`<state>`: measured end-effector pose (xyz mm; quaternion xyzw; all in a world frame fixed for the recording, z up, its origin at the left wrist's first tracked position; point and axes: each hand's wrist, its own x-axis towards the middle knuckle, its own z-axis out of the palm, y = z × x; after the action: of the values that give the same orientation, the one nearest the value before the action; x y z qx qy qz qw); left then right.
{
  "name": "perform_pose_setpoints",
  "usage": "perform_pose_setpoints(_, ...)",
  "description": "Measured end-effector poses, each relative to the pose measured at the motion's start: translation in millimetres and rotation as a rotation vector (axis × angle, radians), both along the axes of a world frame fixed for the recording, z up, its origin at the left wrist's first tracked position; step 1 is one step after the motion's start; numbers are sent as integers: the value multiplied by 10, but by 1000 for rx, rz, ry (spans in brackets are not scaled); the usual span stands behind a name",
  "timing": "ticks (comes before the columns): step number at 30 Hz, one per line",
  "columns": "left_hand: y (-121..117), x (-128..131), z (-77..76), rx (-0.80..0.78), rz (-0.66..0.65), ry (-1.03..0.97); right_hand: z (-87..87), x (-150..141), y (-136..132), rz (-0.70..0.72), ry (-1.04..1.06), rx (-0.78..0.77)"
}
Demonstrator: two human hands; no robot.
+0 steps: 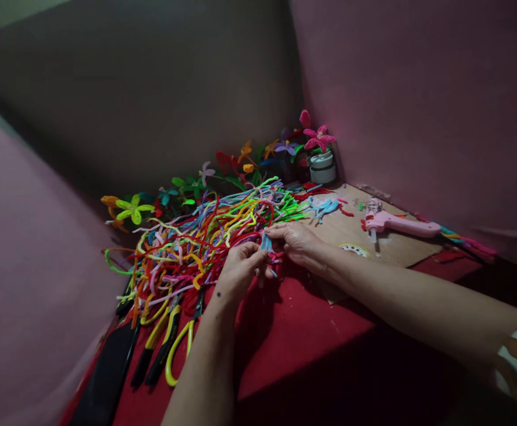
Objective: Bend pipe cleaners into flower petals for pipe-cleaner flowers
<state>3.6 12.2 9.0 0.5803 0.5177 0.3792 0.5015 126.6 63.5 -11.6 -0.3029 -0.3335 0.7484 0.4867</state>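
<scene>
Between my two hands is a light-blue pipe-cleaner piece [266, 242], a small flat shape like a petal. The thumb and fingers of my left hand [243, 263] pinch its lower end. My right hand [291, 239] pinches the upper end, its fingertips close to the left ones. Some pink-red pipe cleaner [276, 257] shows just under the fingers; I cannot tell whether it is joined to the blue piece. Right behind my hands lies a big heap of coloured pipe cleaners [214, 219].
Yellow-handled scissors [180, 355] and yellow-black pliers [163, 343] lie left of my left forearm, beside a black flat object [105, 373]. A pink glue gun [404, 225] rests on a brown board [400, 251] at right. Pipe-cleaner flowers [134, 208] and a white jar [323, 168] stand behind.
</scene>
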Motion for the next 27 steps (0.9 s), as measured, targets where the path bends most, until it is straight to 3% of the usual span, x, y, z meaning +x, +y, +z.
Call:
perform_pose_setpoints(7,2,35,-26,22,-16,8,-29,-71,4,-68,49,-28)
perform_pose_setpoints(14,-2,-17,5,31,58,-123,-41,-42,-82,182,83,68)
perform_pose_setpoints(20,16,1,-8,23,61,-242,-112,-60,-90,98,45,169)
perform_pose_setpoints(27,17,-13,-15,-15,86,-183,-50,-35,-83,81,87,66)
